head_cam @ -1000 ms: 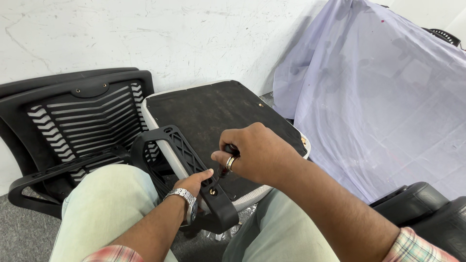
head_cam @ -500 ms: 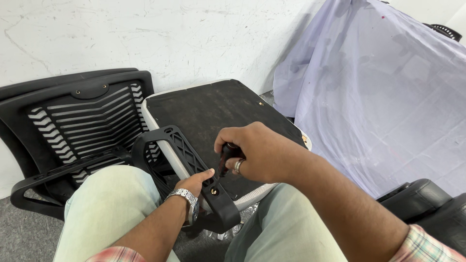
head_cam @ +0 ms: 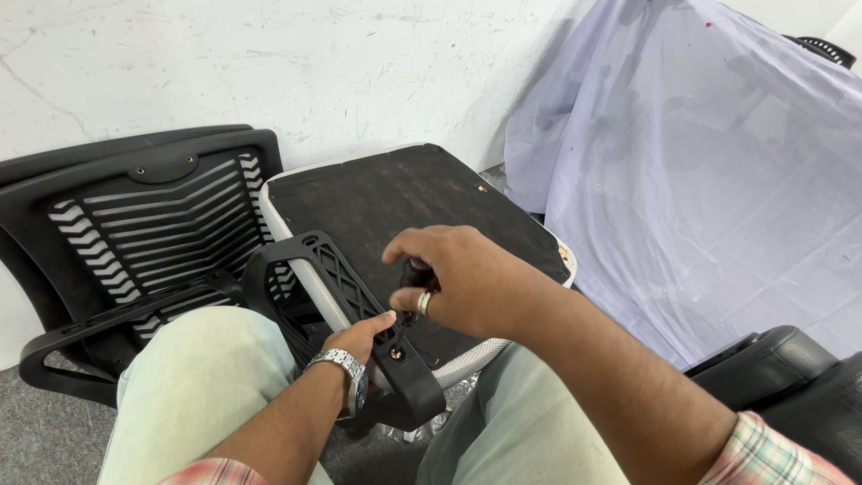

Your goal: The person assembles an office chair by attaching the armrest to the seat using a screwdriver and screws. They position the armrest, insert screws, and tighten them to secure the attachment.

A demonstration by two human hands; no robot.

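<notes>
Two chair parts fill the left of my view: a black slatted chair backrest [head_cam: 153,216] leaning against the white wall [head_cam: 269,63], and a second black frame behind it. Just right of that stands the chair seat [head_cam: 404,202], tipped on its edge with the dark fabric underside facing me and a pale rim around it. Against the seat's near edge lies a black plastic armrest bracket [head_cam: 346,296] with a lattice pattern (a small screw [head_cam: 396,353] shows in its lower end).

My left hand [head_cam: 359,337], with a metal wristwatch [head_cam: 346,370] on the wrist, rests on that bracket, fingers curled and pressing it against the seat rim. My right hand [head_cam: 462,278] is closed around the dark handle of a screwdriver [head_cam: 415,274], which stands just above the bracket near the screw; its tip is hidden, so I cannot tell whether it touches the screw. A ring sits on one finger.

My knees in light green trousers frame the bracket. Farther right, a lilac cloth [head_cam: 700,180] drapes over something bulky, and a black padded cushion [head_cam: 772,368] sits in the lower right corner.
</notes>
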